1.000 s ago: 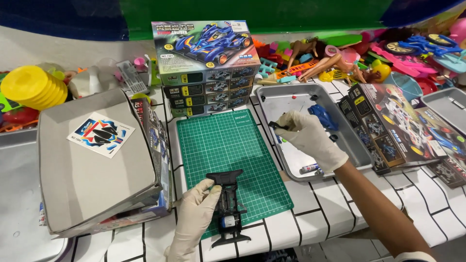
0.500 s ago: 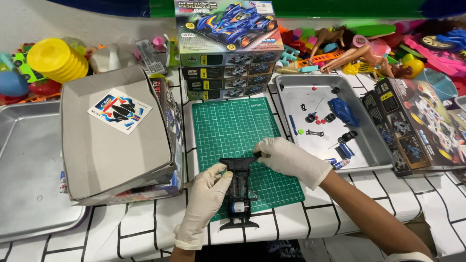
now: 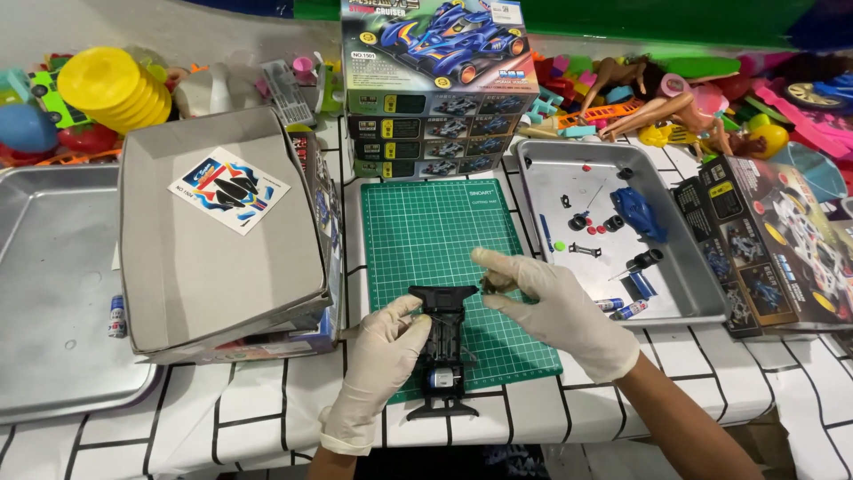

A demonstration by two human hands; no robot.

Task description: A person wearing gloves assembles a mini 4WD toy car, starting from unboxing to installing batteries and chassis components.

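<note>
A black toy car chassis (image 3: 443, 342) lies on the green cutting mat (image 3: 426, 231), its rear end over the mat's near edge. My left hand (image 3: 380, 356), in a white glove, grips the chassis at its left side. My right hand (image 3: 555, 307), also gloved, is just right of the chassis front and pinches a small dark part (image 3: 490, 284) between thumb and fingers. The part is too small to tell its shape.
Right of the mat a metal tray (image 3: 693, 307) holds a blue car body (image 3: 638, 212), black wheels and small parts. A grey upturned box lid (image 3: 222, 267) with a sticker sheet (image 3: 228, 189) lies to the left, beside another metal tray (image 3: 53, 267). Stacked kit boxes (image 3: 435, 89) stand behind; toys litter the back.
My right hand has come from the parts tray to the chassis front, carrying a small part. The left hand stays on the chassis. The camera view shifted slightly.
</note>
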